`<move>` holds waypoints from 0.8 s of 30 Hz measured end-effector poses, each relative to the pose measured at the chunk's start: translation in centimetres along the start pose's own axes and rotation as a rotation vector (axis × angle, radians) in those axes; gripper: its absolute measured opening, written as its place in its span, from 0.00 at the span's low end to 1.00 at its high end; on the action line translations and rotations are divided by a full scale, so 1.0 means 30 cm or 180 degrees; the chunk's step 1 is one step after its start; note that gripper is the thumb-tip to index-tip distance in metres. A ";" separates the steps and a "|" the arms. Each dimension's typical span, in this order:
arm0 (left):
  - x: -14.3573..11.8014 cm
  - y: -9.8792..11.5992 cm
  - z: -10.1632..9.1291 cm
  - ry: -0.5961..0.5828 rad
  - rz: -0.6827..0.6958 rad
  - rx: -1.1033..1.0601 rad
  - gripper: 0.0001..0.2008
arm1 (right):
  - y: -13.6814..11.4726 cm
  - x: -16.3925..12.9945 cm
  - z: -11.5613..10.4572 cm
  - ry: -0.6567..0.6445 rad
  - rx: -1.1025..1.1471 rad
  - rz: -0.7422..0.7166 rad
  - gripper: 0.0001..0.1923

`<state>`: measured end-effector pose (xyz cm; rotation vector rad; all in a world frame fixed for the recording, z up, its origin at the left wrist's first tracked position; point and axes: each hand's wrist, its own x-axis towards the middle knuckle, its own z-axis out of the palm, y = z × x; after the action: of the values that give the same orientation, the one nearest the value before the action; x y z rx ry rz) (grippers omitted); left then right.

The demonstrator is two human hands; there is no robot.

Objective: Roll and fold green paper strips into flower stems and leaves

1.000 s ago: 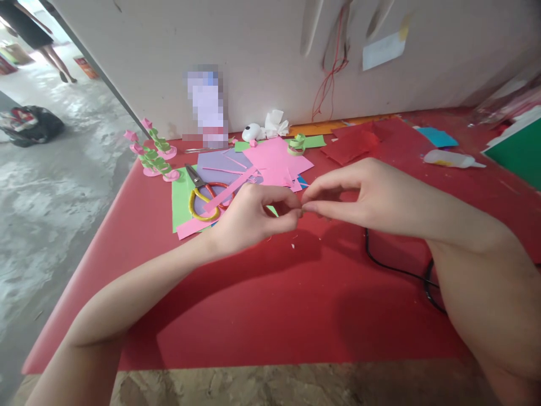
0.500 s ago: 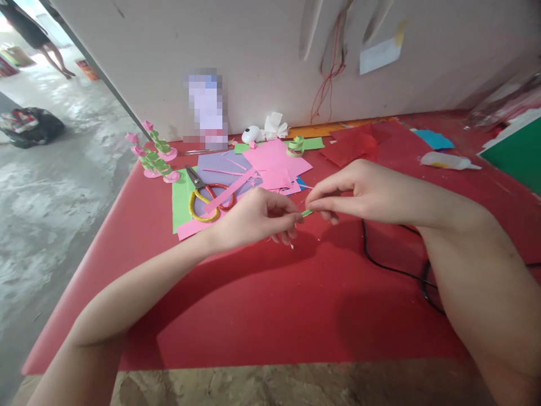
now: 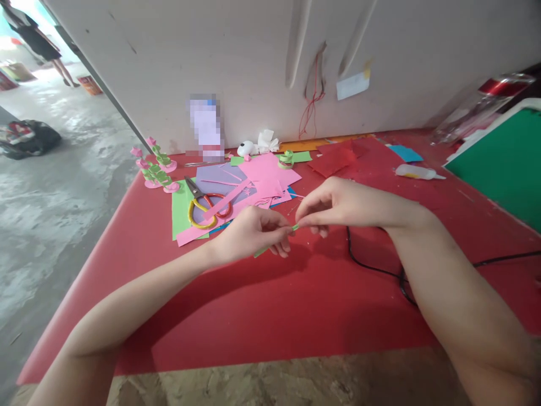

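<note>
Between my two hands is a thin green paper strip (image 3: pixel 295 227), mostly covered by the fingers. My left hand (image 3: pixel 257 232) pinches it from the left, and a green end shows below that palm. From the right, my right hand (image 3: pixel 327 210) grips the same strip between thumb and forefinger, its fingertips close to the left ones. Just beyond my left hand lie scissors (image 3: pixel 207 206) with yellow and red handles, on sheets of green and purple paper (image 3: pixel 207 175). Pink paper (image 3: pixel 268 172) is heaped beyond the hands.
Small pink-and-green paper flowers (image 3: pixel 156 169) stand at the table's left edge. A green paper coil (image 3: pixel 286 159), red paper (image 3: pixel 338 158) and a glue bottle (image 3: pixel 418 172) lie farther back. A black cable (image 3: pixel 372 269) runs under my right arm. A green board (image 3: pixel 502 163) is at right.
The view has shifted slightly, so the table things appear lower. Both hands still pinch the green strip; less of it shows between the fingertips, and an end now shows below my left hand.
</note>
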<state>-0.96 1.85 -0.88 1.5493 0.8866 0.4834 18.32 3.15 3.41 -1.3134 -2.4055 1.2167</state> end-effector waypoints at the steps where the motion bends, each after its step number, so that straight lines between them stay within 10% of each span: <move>1: -0.005 -0.004 0.000 0.0014 -0.0021 -0.0020 0.08 | 0.000 0.004 0.008 0.0022 0.0037 0.0015 0.09; 24: -0.021 -0.214 0.063 -0.0491 -0.0400 -0.0594 0.11 | 0.160 -0.039 0.251 -0.0212 0.0882 0.0917 0.20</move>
<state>-1.62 0.01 -7.32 1.3330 0.7912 0.3412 18.59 -0.74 -4.71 -1.5852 -2.0394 1.6220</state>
